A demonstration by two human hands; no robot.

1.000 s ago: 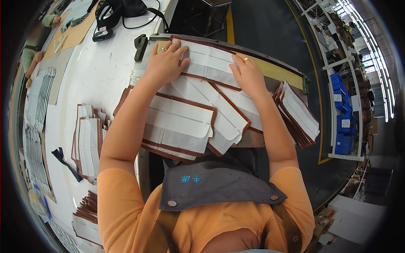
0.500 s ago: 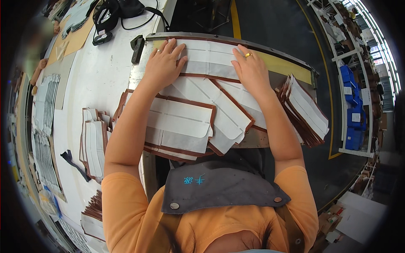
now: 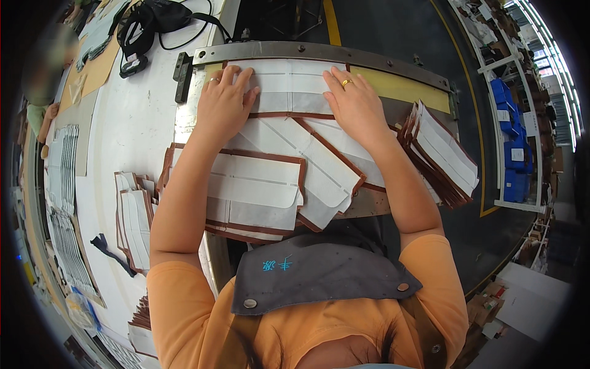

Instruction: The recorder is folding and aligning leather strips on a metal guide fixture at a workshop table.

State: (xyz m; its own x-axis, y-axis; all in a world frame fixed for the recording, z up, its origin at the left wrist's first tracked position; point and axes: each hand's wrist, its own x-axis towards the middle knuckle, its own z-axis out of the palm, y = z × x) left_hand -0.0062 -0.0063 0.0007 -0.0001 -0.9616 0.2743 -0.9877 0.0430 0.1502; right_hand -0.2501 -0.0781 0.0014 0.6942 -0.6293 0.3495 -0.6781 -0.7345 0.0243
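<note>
A white and grey fabric panel [image 3: 289, 84] with brown edging lies flat against a long metal bar [image 3: 295, 49] at the far side of the work surface. My left hand [image 3: 224, 101] rests open on the panel's left end, fingers spread. At its right end my right hand [image 3: 354, 101] lies open, fingertips on the panel. Nearer to me, similar brown-edged panels [image 3: 261, 178] overlap in a loose fan between my forearms. Beyond my right forearm, another bundle of panels [image 3: 442, 154] leans at an angle.
A yellow strip [image 3: 402, 89] runs under the bar at the right. On the white table [image 3: 123, 117] to the left are panel stacks [image 3: 132, 212], a dark strap [image 3: 112, 253] and a black cap [image 3: 136, 37]. A person's hand [image 3: 51, 111] shows at far left. Blue bins [image 3: 516, 154] sit on the right-hand shelving.
The view has shifted slightly. The metal bar now shows a broader face with holes along it. Both hands stay on the panel, fingers spread much as before.
</note>
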